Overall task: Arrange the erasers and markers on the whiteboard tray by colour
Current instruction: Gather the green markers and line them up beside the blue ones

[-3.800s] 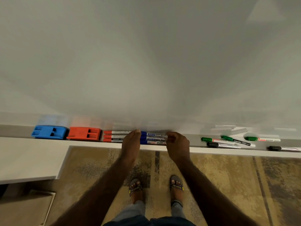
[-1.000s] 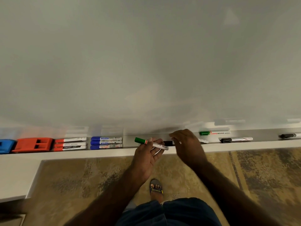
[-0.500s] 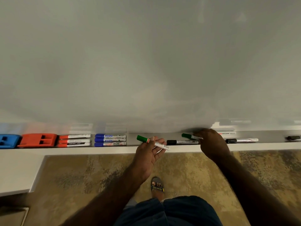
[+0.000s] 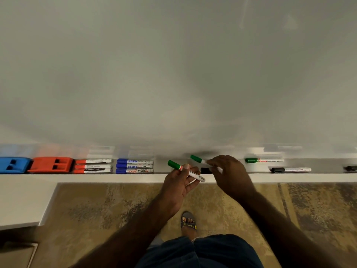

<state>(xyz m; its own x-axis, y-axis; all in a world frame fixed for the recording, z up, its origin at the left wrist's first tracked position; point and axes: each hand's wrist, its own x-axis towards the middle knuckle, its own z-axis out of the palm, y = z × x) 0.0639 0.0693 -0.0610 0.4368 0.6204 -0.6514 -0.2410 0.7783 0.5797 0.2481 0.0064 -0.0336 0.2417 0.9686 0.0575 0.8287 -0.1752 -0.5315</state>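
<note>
On the whiteboard tray [image 4: 231, 177], from the left, lie a blue eraser [image 4: 13, 165], a red eraser [image 4: 51, 164], three red markers [image 4: 93, 166] and three blue markers [image 4: 134, 166]. My left hand [image 4: 178, 182] holds a green marker [image 4: 184, 170] just above the tray's front edge. My right hand [image 4: 229, 173] grips a second green marker [image 4: 197, 159], its cap pointing left. A black marker [image 4: 205, 170] lies partly hidden under that hand. Further right on the tray rest a third green marker [image 4: 263, 160] and another black marker [image 4: 290, 169].
One more black marker [image 4: 350, 168] shows at the tray's right edge. A white ledge [image 4: 23, 202] juts out at lower left. Patterned carpet [image 4: 116, 206] covers the floor, where my sandalled foot [image 4: 188, 222] stands.
My right hand has lifted the second green marker off the tray and brought it left toward my left hand, which still holds the first green marker.
</note>
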